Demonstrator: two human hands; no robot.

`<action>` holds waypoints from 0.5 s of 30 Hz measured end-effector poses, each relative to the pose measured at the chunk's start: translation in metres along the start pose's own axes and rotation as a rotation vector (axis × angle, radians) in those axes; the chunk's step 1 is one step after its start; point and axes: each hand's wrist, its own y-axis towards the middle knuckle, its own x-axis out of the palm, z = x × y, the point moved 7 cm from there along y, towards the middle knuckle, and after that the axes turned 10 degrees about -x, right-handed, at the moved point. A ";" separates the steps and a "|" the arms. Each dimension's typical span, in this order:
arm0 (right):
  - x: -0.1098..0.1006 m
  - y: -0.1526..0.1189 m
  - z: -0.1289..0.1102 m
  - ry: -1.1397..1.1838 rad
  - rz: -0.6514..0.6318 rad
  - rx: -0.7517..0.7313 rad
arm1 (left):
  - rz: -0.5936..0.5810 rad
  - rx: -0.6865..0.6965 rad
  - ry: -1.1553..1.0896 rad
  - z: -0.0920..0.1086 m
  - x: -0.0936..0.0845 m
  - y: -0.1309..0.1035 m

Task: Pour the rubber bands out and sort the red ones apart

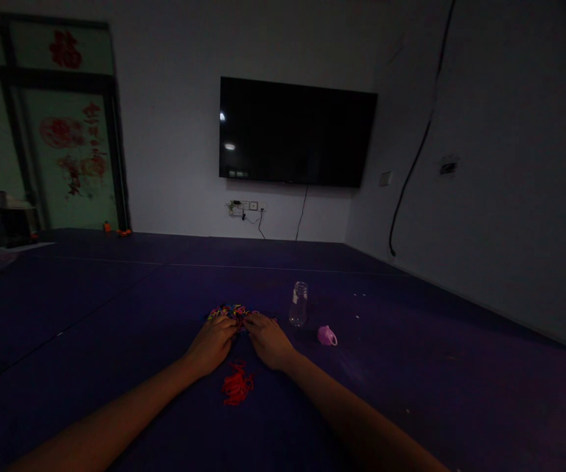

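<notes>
Your left hand [212, 344] and right hand [269, 341] sit almost together at the multicoloured pile of bands [228, 310], ahead of you on the purple surface [164, 419]; whether your fingers are clamped on any, I cannot tell. A broad sweep could scatter the loose bands, and those that look tangled could drag others along. The red bands [236, 387] lie between your forearms, so pulling either arm inward could brush and mix them. A sideways knock from your right hand could tip the light-looking bottle [299, 305]. The pile points no one way; its long axis runs left to right. The bottle stands upright, mouth up; the pink lid [325, 335] lies beside it, loop rightward.
</notes>
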 end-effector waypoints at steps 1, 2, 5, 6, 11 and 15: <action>-0.001 0.000 0.000 -0.004 0.012 -0.001 | 0.000 -0.008 0.003 -0.001 0.000 0.000; -0.001 0.000 0.000 -0.009 0.024 -0.005 | 0.004 -0.015 0.005 -0.001 -0.001 0.000; -0.003 0.001 -0.002 -0.014 0.055 -0.026 | 0.023 -0.031 0.018 -0.001 -0.003 0.000; -0.004 0.001 -0.002 -0.014 0.061 -0.029 | 0.026 -0.036 0.027 -0.001 -0.004 0.000; -0.003 0.002 -0.002 -0.021 0.060 -0.034 | 0.062 -0.087 0.060 -0.005 -0.005 0.000; -0.003 0.003 -0.003 -0.018 0.043 -0.031 | 0.083 -0.107 0.069 -0.009 -0.004 -0.001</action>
